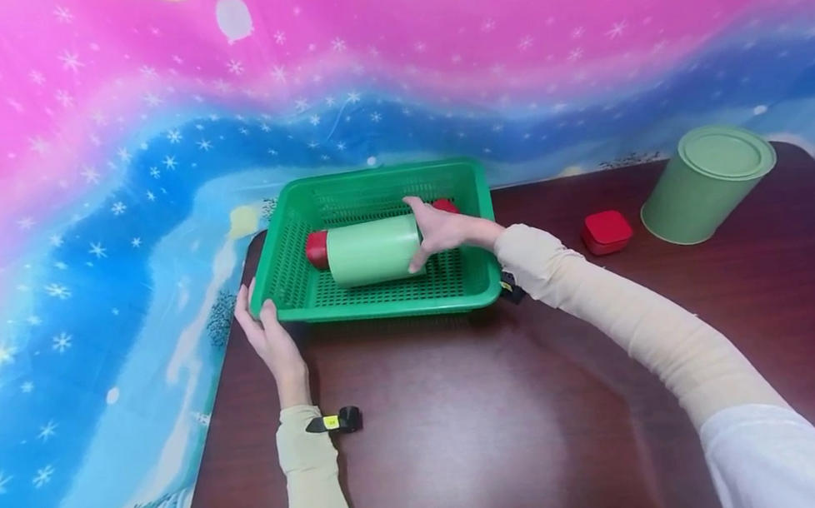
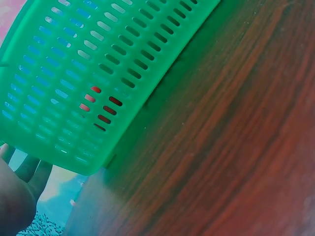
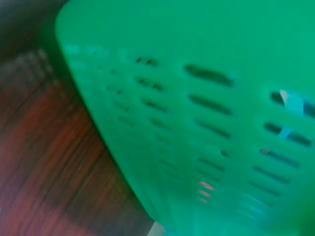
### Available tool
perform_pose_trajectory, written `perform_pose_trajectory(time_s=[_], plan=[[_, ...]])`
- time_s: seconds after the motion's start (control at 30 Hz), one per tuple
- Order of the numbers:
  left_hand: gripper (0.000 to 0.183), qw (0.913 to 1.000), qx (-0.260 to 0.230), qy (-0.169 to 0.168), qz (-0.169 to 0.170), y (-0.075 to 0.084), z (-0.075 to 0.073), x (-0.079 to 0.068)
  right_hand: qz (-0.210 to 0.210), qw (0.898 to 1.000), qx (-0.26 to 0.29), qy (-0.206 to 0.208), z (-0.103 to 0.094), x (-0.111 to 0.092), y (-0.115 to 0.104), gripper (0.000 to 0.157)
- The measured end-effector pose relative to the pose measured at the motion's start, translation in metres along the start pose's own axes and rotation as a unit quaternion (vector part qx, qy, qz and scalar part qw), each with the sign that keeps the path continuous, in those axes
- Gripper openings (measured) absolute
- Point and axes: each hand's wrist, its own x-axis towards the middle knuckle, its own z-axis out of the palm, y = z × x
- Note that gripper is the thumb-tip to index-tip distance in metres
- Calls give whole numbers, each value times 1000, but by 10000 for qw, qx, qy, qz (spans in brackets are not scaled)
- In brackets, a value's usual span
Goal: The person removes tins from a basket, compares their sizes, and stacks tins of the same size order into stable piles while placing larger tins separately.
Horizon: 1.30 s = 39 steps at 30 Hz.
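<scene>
A green plastic basket [image 1: 384, 311] with slotted walls stands at the back left of the table. Inside it, a light green cylindrical canister [image 1: 373, 251] lies on its side. My right hand [image 1: 438, 229] grips the canister's right end, thumb on the near side and fingers over the far side. At the basket's front left corner, my left hand [image 1: 275, 349] holds the rim between thumb and fingers. Red objects show at both ends of the canister: one red piece [image 1: 317, 250] on the left, another [image 1: 445, 206] partly hidden behind my right hand.
A small red square box [image 1: 607, 233] sits on the dark wooden table [image 1: 456, 416], right of the basket. Beside it stands a larger green lidded canister [image 1: 705, 186]. A patterned pink and blue cloth [image 1: 385, 55] hangs behind the table and along its left side.
</scene>
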Motion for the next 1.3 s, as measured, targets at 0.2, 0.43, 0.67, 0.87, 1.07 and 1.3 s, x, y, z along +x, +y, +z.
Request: perform_pose_trajectory(time_s=[0.2, 0.43, 0.67, 0.87, 1.07, 1.3], plan=[[54, 9999, -102, 39, 36, 0, 0, 0, -239, 9992, -297, 128, 1, -2, 3, 130], [54, 9999, -117, 13, 64, 1, 1, -1, -748, 9918, 52, 1033, -9, -12, -5, 132], [54, 9999, -97, 33, 44, 2, 1, 0, -1285, 9778, -235, 1641, -12, -18, -16, 127], [54, 9999, -120, 32, -28, 2, 2, -1, -1383, 9863, 16, 895, -5, -16, -11, 128], [54, 9999, -128, 53, -50, 3, 2, 0, -1493, 9870, 347, 495, -3, -17, 0, 135], [54, 9999, -109, 37, -58, 2, 1, 0, -1347, 9865, 302, 881, 0, -19, 6, 138]])
